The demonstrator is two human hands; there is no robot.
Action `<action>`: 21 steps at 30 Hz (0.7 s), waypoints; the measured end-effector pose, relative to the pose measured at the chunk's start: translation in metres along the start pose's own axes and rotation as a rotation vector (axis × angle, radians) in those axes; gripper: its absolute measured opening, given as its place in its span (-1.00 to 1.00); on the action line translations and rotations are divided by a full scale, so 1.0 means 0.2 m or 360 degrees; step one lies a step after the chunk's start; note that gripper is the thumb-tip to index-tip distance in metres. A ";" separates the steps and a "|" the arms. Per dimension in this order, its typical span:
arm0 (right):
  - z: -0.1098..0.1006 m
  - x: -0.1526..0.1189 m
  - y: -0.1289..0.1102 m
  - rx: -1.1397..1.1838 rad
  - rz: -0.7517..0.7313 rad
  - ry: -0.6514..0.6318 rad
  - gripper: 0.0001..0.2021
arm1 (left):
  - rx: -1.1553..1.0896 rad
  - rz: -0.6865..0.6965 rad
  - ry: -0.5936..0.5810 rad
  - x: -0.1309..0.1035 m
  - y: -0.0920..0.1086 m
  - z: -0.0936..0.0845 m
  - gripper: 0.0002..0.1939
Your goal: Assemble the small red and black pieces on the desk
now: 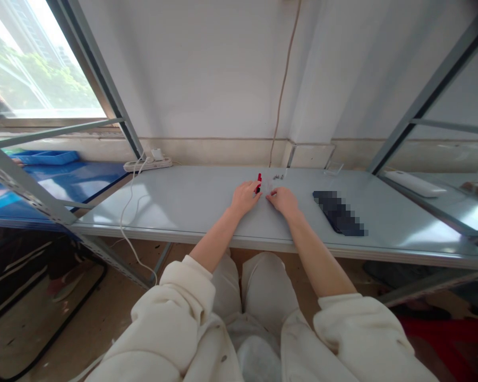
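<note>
Both hands rest on the grey table (pixel 191 201) just above frame centre. The left hand (pixel 245 197) is closed around a small red-and-black tool (pixel 258 183), tip upward. The right hand (pixel 283 200) sits just beside it, fingertips pinched together; whether they hold anything is too small to tell. A cluster of small screws (pixel 278 176) lies loose just beyond the hands, so the fastening work looks unfinished. A dark flat device (pixel 338 213) lies right of centre, near the right hand. Open surface extends left toward the power strip (pixel 148 164); the table's near edge runs close under the forearms.
</note>
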State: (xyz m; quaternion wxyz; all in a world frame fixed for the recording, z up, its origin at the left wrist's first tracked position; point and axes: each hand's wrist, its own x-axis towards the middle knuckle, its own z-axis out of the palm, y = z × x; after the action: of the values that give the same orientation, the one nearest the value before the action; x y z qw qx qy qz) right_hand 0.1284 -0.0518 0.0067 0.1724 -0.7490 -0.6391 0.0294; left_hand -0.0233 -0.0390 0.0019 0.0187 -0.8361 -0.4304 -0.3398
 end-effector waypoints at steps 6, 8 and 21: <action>0.00 0.00 0.00 -0.0012 -0.0015 0.0009 -0.71 | 0.0074 -0.0007 -0.0058 0.00 -0.02 0.03 -0.70; 0.00 0.00 0.00 -0.0008 -0.0010 0.0011 -0.71 | 0.0071 -0.0021 -0.0065 0.00 -0.03 0.03 -0.73; 0.00 -0.01 -0.01 -0.0014 -0.0030 0.0030 -0.74 | 0.0110 -0.0102 -0.0099 0.00 -0.02 0.02 -0.74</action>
State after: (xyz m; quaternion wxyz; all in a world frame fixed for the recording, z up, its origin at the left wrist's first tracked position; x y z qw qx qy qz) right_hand 0.1257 -0.0530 0.0069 0.1754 -0.7439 -0.6446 0.0177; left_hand -0.0241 -0.0359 -0.0016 0.0232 -0.8308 -0.4688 -0.2990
